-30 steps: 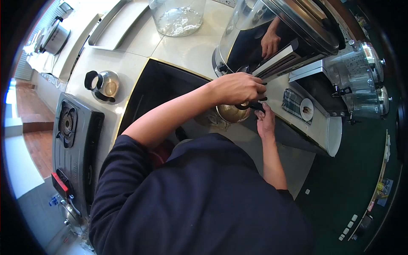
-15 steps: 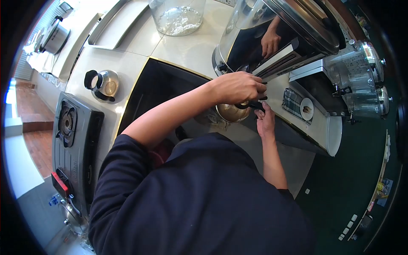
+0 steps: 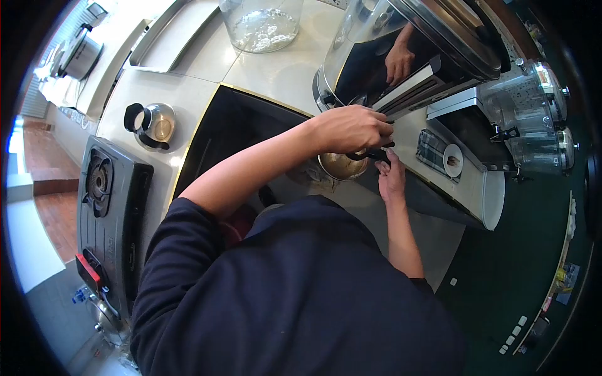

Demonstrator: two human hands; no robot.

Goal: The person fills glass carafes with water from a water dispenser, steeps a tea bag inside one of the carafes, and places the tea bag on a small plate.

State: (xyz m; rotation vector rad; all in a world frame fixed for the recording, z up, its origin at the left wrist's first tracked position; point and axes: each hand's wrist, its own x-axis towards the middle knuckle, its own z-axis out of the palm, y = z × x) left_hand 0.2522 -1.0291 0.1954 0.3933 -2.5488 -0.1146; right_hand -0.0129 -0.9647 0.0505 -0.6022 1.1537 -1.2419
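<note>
My right hand (image 3: pixel 392 178) is closed round the black handle of a round glass coffee pot (image 3: pixel 342 166), which sits low in front of my body. Above the handle, my left hand (image 3: pixel 354 128) reaches across with its fingers curled down. A small black part shows at those fingertips, but what they grip is mostly hidden. Just beyond the left hand stands a large drink dispenser (image 3: pixel 376 69) with a shiny dark front that mirrors a hand. The left forearm passes over a black-topped recess (image 3: pixel 232 119) in the counter.
Left on the counter are another glass pot (image 3: pixel 162 125) and a gas stove (image 3: pixel 110 207), with a metal kettle (image 3: pixel 111 323) below. Behind stand a metal tray (image 3: pixel 169 37) and a clear container (image 3: pixel 263 28) with white bits. Rightward lie a checked cloth (image 3: pixel 431 150), white dish (image 3: pixel 453 160) and clear dispensers (image 3: pixel 533 125).
</note>
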